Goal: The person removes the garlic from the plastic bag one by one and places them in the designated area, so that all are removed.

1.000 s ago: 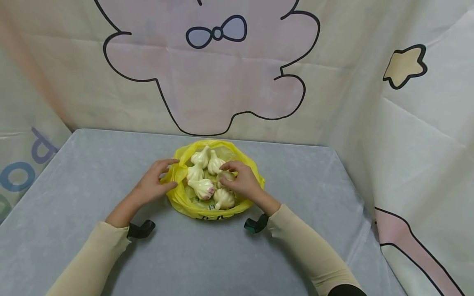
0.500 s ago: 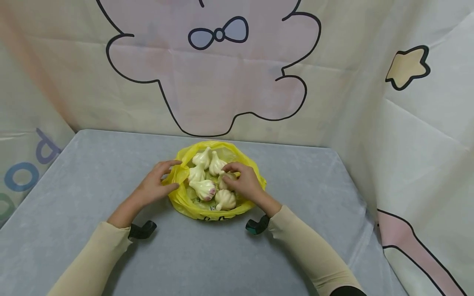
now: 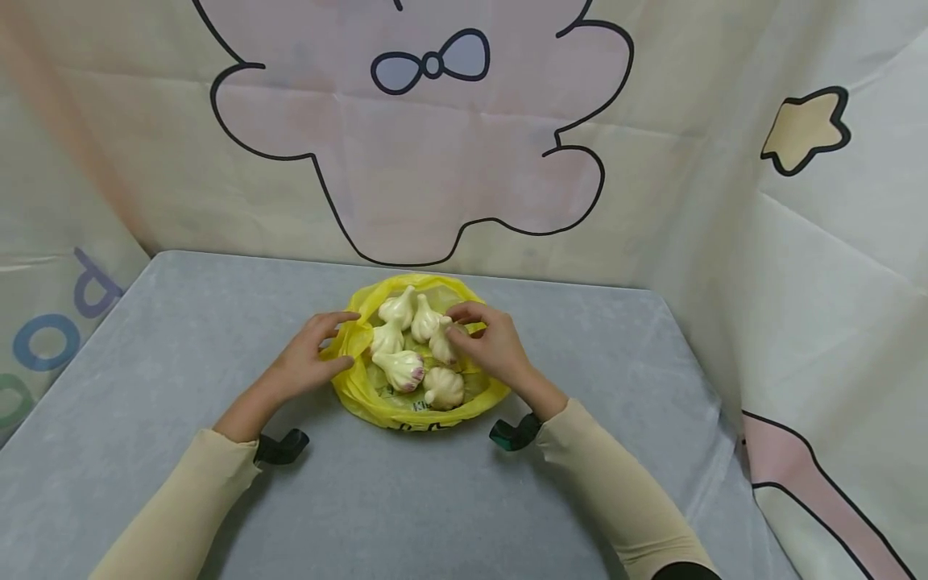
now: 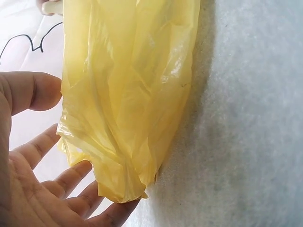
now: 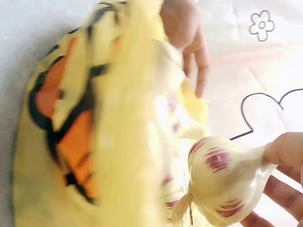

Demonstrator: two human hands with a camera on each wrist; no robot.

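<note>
A yellow plastic bag stands on the table, its mouth rolled wide, with several garlic bulbs inside. At its left side my left hand touches the rim, thumb and fingers spread apart; the left wrist view shows the fingertips against the yellow plastic. Over the bag's right part, my right hand pinches one garlic bulb by its stem end. That bulb has purple streaks and a tuft of roots, which hangs toward the bag in the right wrist view. In the head view my right fingers partly cover it.
A grey cloth covers the table. Behind stands a pale curtain with cartoon drawings, and it continues along both sides. Dark wrist cameras sit under both wrists.
My right hand has moved slightly right and up, lifting the garlic bulb from among the others. My left hand keeps its place at the bag's rim.
</note>
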